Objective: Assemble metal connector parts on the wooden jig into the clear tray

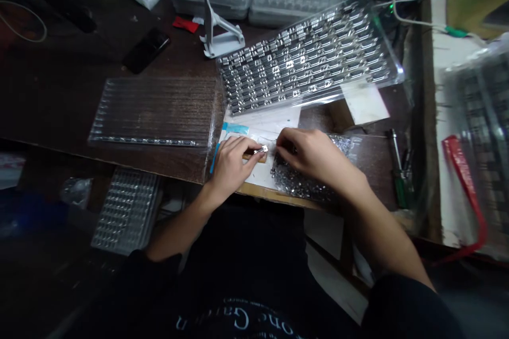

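Between the thumb and forefinger of my left hand (234, 161) is a small metal connector (261, 150), held above the white work surface (260, 174). My right hand (304, 151) is over a pile of small metal parts (300, 183), its fingers curled together; whatever they hold is hidden. Behind my hands, a clear tray (302, 63) full of metal connectors lies at a slant. At the left, another clear tray (159, 108) has one row of connectors (159, 141) along its near edge.
A grey stand (220, 37) and a black phone (147, 50) sit at the back left. Stacked clear trays (298, 0) are behind. A white block (365, 103) lies beyond my right hand. A green-handled screwdriver (398, 175) and a red strap (467, 190) are at the right.
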`<state>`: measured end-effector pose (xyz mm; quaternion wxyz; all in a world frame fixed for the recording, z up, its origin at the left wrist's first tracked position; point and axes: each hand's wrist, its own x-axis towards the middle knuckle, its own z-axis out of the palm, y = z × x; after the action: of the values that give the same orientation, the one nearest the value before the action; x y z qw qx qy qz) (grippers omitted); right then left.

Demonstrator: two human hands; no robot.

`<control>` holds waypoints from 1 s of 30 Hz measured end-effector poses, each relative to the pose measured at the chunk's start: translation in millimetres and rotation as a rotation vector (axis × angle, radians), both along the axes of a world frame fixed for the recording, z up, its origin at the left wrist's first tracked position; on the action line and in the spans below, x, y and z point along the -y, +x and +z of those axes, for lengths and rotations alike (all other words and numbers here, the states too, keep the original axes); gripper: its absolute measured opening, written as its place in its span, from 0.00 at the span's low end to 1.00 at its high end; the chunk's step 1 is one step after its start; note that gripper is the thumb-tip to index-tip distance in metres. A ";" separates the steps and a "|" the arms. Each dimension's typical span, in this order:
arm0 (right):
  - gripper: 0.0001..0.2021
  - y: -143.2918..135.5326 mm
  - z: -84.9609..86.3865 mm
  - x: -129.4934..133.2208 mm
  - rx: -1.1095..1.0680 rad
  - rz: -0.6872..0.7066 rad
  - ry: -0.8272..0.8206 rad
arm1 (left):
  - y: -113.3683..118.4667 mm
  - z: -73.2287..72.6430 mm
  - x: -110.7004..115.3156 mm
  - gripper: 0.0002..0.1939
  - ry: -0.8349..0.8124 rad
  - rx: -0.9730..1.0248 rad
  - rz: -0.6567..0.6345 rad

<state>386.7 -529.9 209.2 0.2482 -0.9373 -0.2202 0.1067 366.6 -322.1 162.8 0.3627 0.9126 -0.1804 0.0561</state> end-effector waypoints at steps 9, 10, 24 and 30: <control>0.12 1.8 -10.3 -7.1 0.097 -0.117 0.060 | -0.2 -4.5 1.2 0.02 -0.075 -0.011 -0.038; 0.12 1.4 -11.3 -9.9 0.097 -0.123 0.031 | -0.9 -3.9 0.8 0.02 -0.104 -0.001 -0.026; 0.09 -6.5 -25.8 -36.8 0.220 0.250 -0.086 | 14.6 19.6 -109.6 0.04 0.006 0.134 0.271; 0.10 -8.2 -23.6 -36.4 0.241 0.293 -0.081 | 12.6 12.1 -123.5 0.03 0.154 0.118 0.169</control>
<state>378.5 -493.5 185.6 0.1641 -0.9104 -0.3780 0.0375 379.1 -198.6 174.9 0.2742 0.9448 -0.1274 0.1260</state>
